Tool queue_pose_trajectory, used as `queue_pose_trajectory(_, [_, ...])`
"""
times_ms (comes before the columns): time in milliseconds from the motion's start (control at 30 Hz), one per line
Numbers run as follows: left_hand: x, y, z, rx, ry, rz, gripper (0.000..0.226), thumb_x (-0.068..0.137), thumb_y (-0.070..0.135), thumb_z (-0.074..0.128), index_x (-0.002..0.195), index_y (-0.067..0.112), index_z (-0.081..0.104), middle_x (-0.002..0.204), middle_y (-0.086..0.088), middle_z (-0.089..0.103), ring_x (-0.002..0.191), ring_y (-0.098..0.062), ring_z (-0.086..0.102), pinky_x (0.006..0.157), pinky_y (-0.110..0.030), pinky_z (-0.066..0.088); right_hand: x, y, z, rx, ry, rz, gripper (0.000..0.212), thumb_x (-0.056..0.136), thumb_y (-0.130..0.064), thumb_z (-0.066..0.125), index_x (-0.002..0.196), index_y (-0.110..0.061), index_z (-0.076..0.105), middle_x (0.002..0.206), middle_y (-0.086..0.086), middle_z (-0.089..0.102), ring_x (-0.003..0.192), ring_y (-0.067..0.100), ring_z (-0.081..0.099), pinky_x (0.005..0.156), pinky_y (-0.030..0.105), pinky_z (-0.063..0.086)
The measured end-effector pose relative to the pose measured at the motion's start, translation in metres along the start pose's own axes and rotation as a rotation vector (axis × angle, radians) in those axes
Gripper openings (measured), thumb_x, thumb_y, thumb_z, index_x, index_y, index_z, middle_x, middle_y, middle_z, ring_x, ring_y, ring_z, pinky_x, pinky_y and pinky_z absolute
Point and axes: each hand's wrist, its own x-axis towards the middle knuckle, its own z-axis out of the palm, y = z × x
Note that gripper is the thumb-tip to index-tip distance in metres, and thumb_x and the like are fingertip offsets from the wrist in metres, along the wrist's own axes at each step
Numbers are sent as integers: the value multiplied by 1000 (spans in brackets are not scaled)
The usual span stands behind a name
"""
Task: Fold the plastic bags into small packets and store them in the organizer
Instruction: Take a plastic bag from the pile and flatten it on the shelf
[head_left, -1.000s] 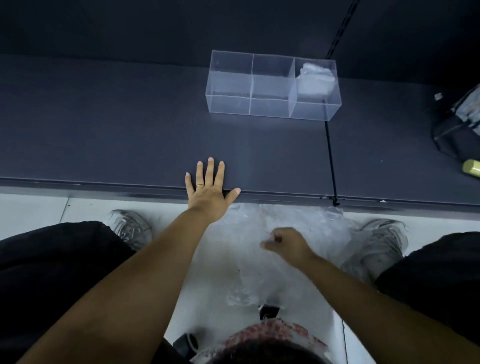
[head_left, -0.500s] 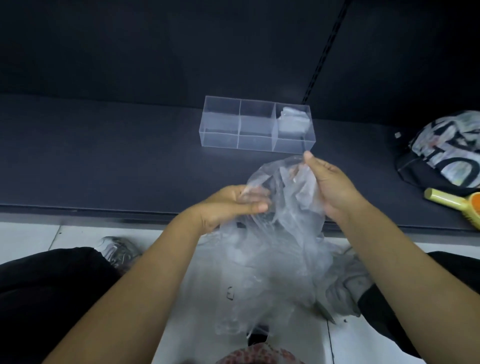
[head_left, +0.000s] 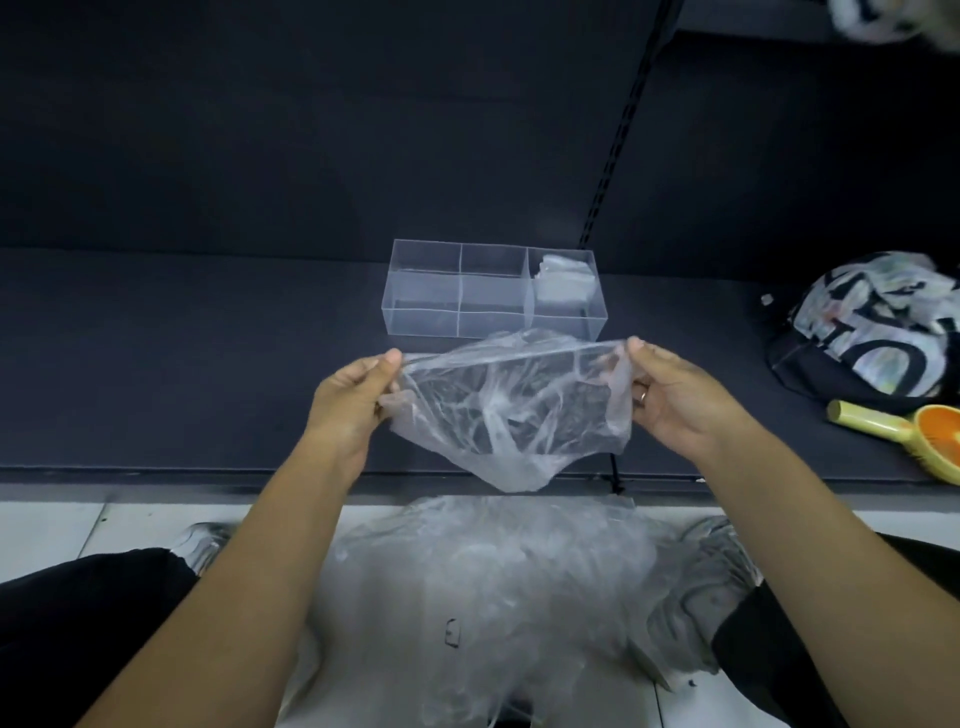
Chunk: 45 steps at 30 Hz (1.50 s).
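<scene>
A clear crumpled plastic bag (head_left: 511, 415) hangs stretched in the air between my hands, above the front of the dark shelf. My left hand (head_left: 349, 401) pinches its left top corner and my right hand (head_left: 670, 402) pinches its right top corner. Behind the bag stands the clear organizer (head_left: 426, 301) with three compartments side by side. A folded plastic packet (head_left: 563, 283) lies in its right compartment; the other two hold nothing. A heap of more clear bags (head_left: 493, 587) lies on the floor between my legs.
The dark shelf (head_left: 182, 364) runs across the view, its front edge just under my wrists. At the right lie a black printed bag (head_left: 878, 332) and a yellow-and-orange brush (head_left: 919, 428). White floor tiles and my shoes are below.
Both hands lifted one bag from the floor heap, moved apart and pulled its top edge out flat. The view tilted up to the shelf.
</scene>
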Motion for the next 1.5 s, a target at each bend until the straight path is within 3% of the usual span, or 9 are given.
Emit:
queue_pose_trajectory(233, [11,8,-11,289,-91,225,9,87,16,68,79,18,73,77,6,74,72,-5,66,68,-10,50,-4,-4,-18,-213,-208,-255,13,70,-36,73,77,-24,74,109,-2,71,102,15,62,90,28,39])
queue_pose_trajectory(333, [15,-20,-32,696,-254,-18,6,82,17,74,88,17,74,90,3,74,87,-10,67,71,-8,48,-2,15,-30,-670,-284,-122,5,75,-23,76,76,-18,75,107,-2,73,105,11,66,99,33,46])
queue_pose_trajectory(467, [19,-49,-42,839,-332,-268,45,74,42,78,112,22,65,116,4,65,107,-12,59,92,-24,42,1,46,-35,-977,-351,148,14,83,-33,72,95,-27,74,107,-11,70,102,4,63,99,33,47])
queue_pose_trajectory(633, [25,-44,-13,737,-421,-43,108,55,63,79,146,44,23,153,17,23,138,-6,23,104,-28,27,15,54,-8,-915,-57,-102,18,82,-41,71,92,-29,64,112,-10,52,102,3,54,88,23,42])
queue_pose_trajectory(833, [14,-65,33,1044,-591,297,120,56,54,84,146,52,5,155,24,-5,140,3,-7,115,-31,-2,22,103,37,-1182,-193,-198,63,68,-29,84,123,-26,53,112,-13,44,100,6,48,87,10,37])
queue_pose_trajectory(933, [12,-81,40,1068,-459,555,69,71,38,81,134,38,51,155,8,24,143,-7,9,112,-21,-2,26,122,43,-1010,-44,-204,45,76,-11,77,115,-16,56,100,-6,58,91,13,59,86,31,50])
queue_pose_trajectory(1033, [15,-78,36,790,-204,551,12,76,18,79,83,27,76,124,3,61,120,-11,49,99,-4,24,29,121,39,-786,56,-166,24,81,-6,74,101,-13,62,75,0,62,65,7,58,66,23,50])
queue_pose_trajectory(1200, [22,-50,25,215,-13,191,13,84,17,71,81,28,75,98,12,73,92,3,66,78,-8,47,29,89,18,-298,172,-131,12,84,-8,71,74,-14,70,62,-6,67,57,2,60,57,15,48])
queue_pose_trajectory(1500, [13,-32,13,-43,-65,-47,20,82,29,70,96,16,76,109,-4,72,104,-15,67,104,-38,45,19,52,10,20,157,-164,28,92,-20,62,63,-19,59,78,7,59,82,25,53,85,40,47])
